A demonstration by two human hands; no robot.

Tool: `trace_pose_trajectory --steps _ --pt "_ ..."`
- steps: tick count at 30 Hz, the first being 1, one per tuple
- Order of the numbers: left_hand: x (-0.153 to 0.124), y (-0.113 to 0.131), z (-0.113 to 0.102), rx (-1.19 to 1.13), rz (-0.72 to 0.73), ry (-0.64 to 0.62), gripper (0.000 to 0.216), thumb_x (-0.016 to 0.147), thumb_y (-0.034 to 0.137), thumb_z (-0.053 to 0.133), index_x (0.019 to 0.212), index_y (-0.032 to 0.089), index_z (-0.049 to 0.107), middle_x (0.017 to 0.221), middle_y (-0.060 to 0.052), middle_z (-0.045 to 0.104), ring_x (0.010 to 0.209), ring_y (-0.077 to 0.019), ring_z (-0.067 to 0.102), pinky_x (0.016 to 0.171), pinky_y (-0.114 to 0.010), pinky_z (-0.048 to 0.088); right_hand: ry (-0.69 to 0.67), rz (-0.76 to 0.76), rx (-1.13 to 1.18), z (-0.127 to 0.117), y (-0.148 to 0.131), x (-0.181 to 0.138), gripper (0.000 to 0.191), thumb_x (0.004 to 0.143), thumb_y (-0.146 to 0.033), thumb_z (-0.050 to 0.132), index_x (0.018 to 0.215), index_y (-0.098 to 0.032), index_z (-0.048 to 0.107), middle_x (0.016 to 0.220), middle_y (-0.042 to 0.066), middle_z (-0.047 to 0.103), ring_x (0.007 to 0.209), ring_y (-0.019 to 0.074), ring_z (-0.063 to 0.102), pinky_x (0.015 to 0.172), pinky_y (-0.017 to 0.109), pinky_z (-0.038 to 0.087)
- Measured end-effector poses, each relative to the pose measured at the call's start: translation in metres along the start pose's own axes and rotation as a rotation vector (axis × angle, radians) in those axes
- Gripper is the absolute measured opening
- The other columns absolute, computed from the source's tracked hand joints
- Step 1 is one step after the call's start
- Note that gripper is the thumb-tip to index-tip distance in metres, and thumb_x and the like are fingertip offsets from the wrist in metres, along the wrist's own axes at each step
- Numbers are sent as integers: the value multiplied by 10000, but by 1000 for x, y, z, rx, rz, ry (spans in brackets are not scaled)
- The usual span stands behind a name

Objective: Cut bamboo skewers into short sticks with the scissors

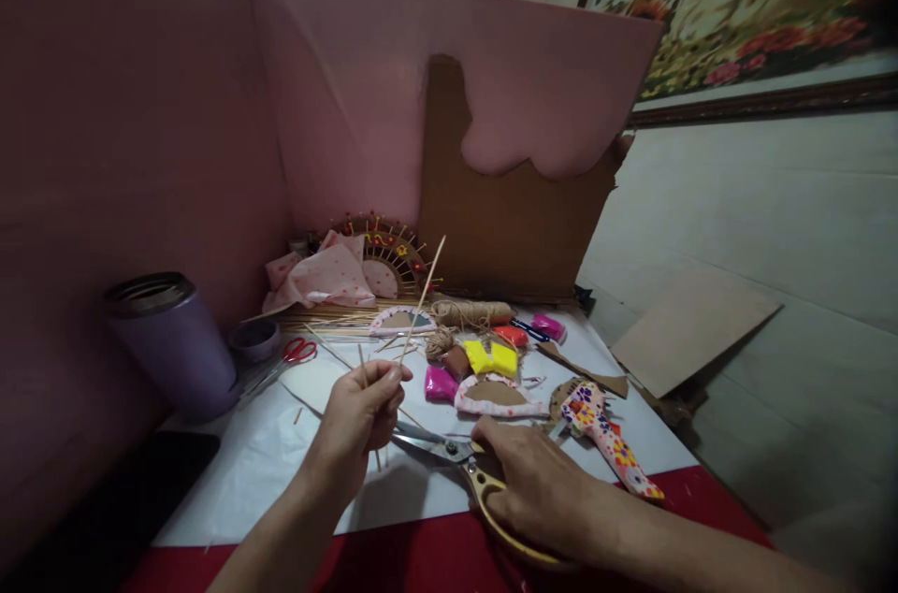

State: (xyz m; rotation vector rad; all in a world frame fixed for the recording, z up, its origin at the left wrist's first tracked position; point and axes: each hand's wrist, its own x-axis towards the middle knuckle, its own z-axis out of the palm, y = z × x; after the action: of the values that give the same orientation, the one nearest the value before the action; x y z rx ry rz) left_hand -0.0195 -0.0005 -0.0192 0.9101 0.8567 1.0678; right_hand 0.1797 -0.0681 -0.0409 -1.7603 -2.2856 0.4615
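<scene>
My left hand [361, 420] is closed in a pinch on thin wooden sticks [423, 298]. A long one slants up to the right, and a shorter piece stands up beside it. In my right hand [533, 476] are large scissors [484, 490] with yellowish handles. Their metal blades point left toward the left fist, the tips hidden behind its fingers. Whether the blades touch a stick I cannot tell. Just beyond the right hand lies a half-round cardboard piece [491, 398] edged with spotted pink cloth.
A purple tumbler [172, 350] stands left, near red-handled scissors [300, 350]. Twine [471, 312], yellow packets [491, 357] and a magenta packet [441, 383] lie mid-table. At right is a flower-patterned glue gun [610, 439]. Behind stand a decorated fan [393, 247] and a cardboard panel [505, 228].
</scene>
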Motion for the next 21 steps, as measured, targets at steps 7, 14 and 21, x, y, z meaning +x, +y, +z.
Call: trace_pose_trajectory --steps 7,14,21 --pt "-4 -8 9 133 -71 -74 245 681 367 630 731 160 508 422 109 346 321 -6 175 351 -167 54 84 -151 -186 8 -5 9 236 746 -201 578 982 -193 589 937 80 613 828 225 579 703 312 424" --pt "-12 -12 13 521 168 -75 276 779 387 530 626 164 473 486 81 313 443 -55 252 410 -188 189 519 -378 -258 -25 -18 10 168 863 -178 480 834 -165 644 831 74 627 782 188 559 702 319 440" --pt "-19 -16 13 986 603 -97 267 867 319 458 664 165 538 551 41 447 514 -82 380 516 -212 299 787 -582 -374 -46 -25 20 190 853 -157 521 993 -150 651 1040 85 668 1052 250 509 963 435 336"
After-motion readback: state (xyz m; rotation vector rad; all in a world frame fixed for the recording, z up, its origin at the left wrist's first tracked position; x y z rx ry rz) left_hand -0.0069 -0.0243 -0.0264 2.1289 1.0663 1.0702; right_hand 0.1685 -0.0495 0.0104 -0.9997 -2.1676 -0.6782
